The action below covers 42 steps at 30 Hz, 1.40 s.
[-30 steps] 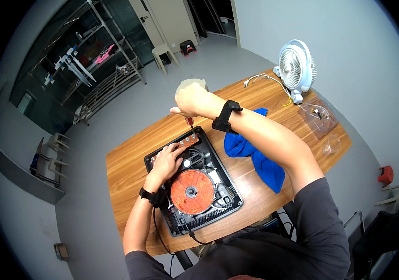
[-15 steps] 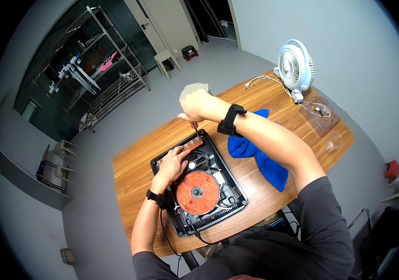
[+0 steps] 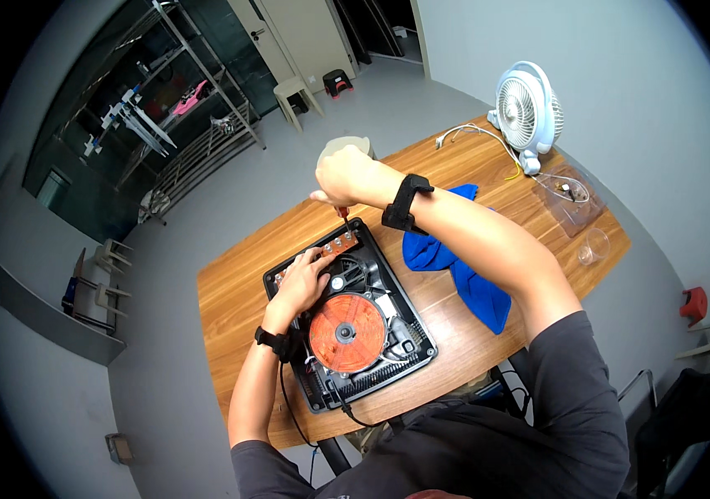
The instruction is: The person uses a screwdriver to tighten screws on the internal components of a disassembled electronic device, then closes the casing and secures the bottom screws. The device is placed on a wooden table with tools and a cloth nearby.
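At centre frame, the right hand (image 3: 345,175) is closed round the screwdriver (image 3: 343,213), best held square to the board (image 3: 340,244), while the left hand (image 3: 301,284), fingers spread and gripping nothing, should bear evenly on it. The shell (image 3: 398,287), centre, holds board and coil (image 3: 347,333). The tub (image 3: 361,141), upper centre, hides its contents; the clear tray (image 3: 569,221), right, carries small parts (image 3: 569,190).

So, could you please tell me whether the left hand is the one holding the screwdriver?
No, the right hand grips the red-handled screwdriver, while the left hand lies over part of the orange strip-shaped board.
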Available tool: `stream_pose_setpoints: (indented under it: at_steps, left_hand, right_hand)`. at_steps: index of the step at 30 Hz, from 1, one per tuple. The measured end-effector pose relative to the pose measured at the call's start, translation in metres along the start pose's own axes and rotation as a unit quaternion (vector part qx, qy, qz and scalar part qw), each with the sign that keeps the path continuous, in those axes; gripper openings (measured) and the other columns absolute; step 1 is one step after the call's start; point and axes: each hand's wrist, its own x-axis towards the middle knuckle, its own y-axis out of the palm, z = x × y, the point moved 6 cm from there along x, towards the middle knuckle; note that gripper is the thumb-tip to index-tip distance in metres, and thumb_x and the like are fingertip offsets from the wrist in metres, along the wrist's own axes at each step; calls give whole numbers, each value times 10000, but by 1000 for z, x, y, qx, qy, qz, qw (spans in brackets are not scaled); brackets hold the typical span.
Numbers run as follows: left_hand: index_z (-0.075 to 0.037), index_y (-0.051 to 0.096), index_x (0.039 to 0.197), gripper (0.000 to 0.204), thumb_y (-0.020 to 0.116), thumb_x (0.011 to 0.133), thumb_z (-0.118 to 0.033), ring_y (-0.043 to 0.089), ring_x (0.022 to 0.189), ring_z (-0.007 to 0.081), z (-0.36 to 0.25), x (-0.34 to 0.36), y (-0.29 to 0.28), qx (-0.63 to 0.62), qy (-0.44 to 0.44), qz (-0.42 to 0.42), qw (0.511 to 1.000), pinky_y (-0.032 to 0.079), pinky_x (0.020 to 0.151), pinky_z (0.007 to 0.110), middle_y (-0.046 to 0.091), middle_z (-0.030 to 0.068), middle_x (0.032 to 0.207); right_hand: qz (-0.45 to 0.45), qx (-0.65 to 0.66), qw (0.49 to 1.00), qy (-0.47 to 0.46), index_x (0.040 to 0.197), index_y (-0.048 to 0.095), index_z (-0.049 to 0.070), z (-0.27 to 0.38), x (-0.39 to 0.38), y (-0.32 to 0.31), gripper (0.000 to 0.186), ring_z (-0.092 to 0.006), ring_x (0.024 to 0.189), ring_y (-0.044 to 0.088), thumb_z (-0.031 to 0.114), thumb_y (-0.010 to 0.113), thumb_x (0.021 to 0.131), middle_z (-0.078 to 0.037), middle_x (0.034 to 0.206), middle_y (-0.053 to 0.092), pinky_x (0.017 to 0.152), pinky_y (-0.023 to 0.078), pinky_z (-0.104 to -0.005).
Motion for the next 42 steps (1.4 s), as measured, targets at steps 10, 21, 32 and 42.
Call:
stream_pose_setpoints:
  at_steps: [10, 21, 32, 42]
  left_hand:
    - [-96, 634, 1391, 450, 665, 944, -137, 489, 1367, 368, 3, 1, 2, 1, -10, 3, 1000, 418, 1144, 469, 528, 160, 1443]
    - [-90, 633, 1388, 446, 667, 946, -133, 502, 1351, 369, 1, 0, 1, 1, -5, -1, 1000, 432, 1131, 465, 529, 156, 1435]
    - [-94, 624, 1398, 452, 667, 951, -136, 507, 1343, 372, -1, -1, -1, 7, 4, -2, 1000, 433, 1129, 464, 526, 155, 1432]
    - [-100, 622, 1400, 456, 663, 947, -129, 500, 1354, 364, 0, 2, 0, 10, -1, -5, 1000, 430, 1132, 464, 525, 150, 1436]
  right_hand:
    - [8, 68, 997, -20, 1105, 684, -2, 3, 20, 16, 444, -336, 857, 749, 420, 593, 1001, -132, 843, 764, 758, 588, -436]
    - [54, 58, 997, 7, 1276, 673, 67, -2, 21, 12, 426, -236, 970, 762, 369, 620, 980, -81, 990, 797, 879, 573, -383]
    - [30, 45, 998, 22, 1115, 695, 0, -2, 13, 13, 445, -315, 871, 757, 417, 608, 986, -117, 889, 777, 807, 586, -413]
    - [21, 51, 998, -17, 1035, 728, 9, -6, 20, 10, 472, -346, 855, 750, 463, 617, 969, -158, 875, 765, 757, 593, -430]
